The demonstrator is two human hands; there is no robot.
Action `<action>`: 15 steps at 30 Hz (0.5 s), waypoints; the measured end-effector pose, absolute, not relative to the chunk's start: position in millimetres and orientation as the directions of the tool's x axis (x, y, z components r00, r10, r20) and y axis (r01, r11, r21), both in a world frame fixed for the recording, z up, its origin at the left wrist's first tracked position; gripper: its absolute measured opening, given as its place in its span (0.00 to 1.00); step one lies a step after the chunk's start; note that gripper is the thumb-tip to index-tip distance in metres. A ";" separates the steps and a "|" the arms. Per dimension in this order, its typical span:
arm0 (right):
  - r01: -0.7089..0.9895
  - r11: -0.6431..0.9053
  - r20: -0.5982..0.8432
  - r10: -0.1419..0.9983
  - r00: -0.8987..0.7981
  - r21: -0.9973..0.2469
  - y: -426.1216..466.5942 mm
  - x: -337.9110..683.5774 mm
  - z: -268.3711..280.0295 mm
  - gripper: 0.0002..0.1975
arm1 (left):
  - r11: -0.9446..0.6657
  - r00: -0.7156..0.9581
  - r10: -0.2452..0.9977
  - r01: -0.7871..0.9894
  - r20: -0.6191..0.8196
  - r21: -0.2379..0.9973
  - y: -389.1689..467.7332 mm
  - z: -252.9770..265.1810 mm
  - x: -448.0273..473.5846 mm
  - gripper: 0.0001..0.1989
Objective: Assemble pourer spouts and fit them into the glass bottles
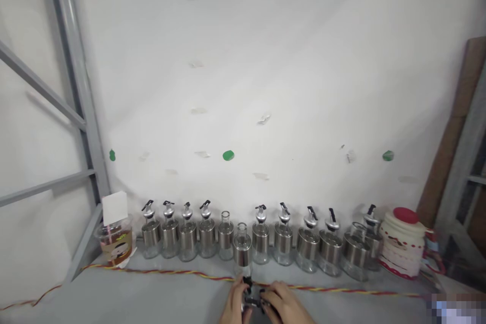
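Black parts [252, 302] at the near side of the table [170, 296], pinched in the grip of both left hand [232, 305] and right hand [285, 305] (exact shape too small to tell). Just beyond, a twisted red-and-yellow cord [322, 289], then a row of steel-banded glass bottles [242, 250], mostly topped with silver pourers [261, 215], three open-necked; farthest back, a white wall [304, 61] with green spots [228, 155].

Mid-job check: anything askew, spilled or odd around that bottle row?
Spouts top most bottles, but not the mid-row bottle, the forward bottle beside it, or the open-necked bottle near the red-lidded jar. The forward bottle also breaks the line. No spill shows.
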State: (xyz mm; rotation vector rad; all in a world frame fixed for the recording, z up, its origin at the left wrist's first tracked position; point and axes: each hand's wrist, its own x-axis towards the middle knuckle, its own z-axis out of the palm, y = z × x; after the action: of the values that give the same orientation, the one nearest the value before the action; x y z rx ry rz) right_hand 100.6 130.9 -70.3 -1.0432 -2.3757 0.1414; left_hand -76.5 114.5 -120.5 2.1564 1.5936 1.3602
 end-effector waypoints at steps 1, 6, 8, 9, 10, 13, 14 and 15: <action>0.678 0.676 0.419 0.725 -0.546 -0.287 130.6 105.6 -74.8 0.19 | -0.419 0.044 0.831 0.705 0.554 0.572 112.8 -116.7 -75.1 0.23; 0.723 0.507 0.308 0.862 -0.404 -0.469 126.9 113.5 -49.3 0.22 | -0.313 0.036 0.895 0.762 0.445 0.567 106.7 -105.2 -69.0 0.24; 0.545 0.473 0.278 0.871 -0.404 -0.692 128.8 108.2 -14.2 0.19 | -0.303 0.026 0.899 0.757 0.438 0.578 106.4 -103.9 -68.8 0.22; 0.432 0.445 0.268 0.871 -0.411 -0.784 131.7 104.4 5.1 0.17 | -0.306 0.020 0.896 0.751 0.443 0.585 106.7 -103.8 -69.1 0.22; 0.310 0.421 0.273 0.864 -0.423 -0.852 136.0 100.0 23.6 0.15 | -0.312 0.014 0.892 0.742 0.451 0.593 107.1 -104.1 -69.5 0.21; -0.097 0.356 0.368 0.867 -0.336 -0.929 155.5 85.3 62.1 0.15 | -0.329 -0.005 0.880 0.716 0.475 0.616 108.4 -106.1 -70.5 0.22; -0.172 0.367 0.403 0.871 -0.281 -0.914 163.1 80.0 67.4 0.15 | -0.331 -0.009 0.878 0.712 0.479 0.620 108.7 -107.0 -70.5 0.22; -0.211 0.385 0.429 0.873 -0.231 -0.898 170.7 74.6 69.2 0.15 | -0.329 -0.015 0.877 0.711 0.481 0.622 108.8 -107.8 -70.3 0.22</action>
State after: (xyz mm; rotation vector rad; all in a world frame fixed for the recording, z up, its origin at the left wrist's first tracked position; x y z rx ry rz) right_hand 74.6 170.7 69.2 -0.6327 -1.4542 1.1444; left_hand -70.3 108.8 -107.8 2.0572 1.6908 1.2608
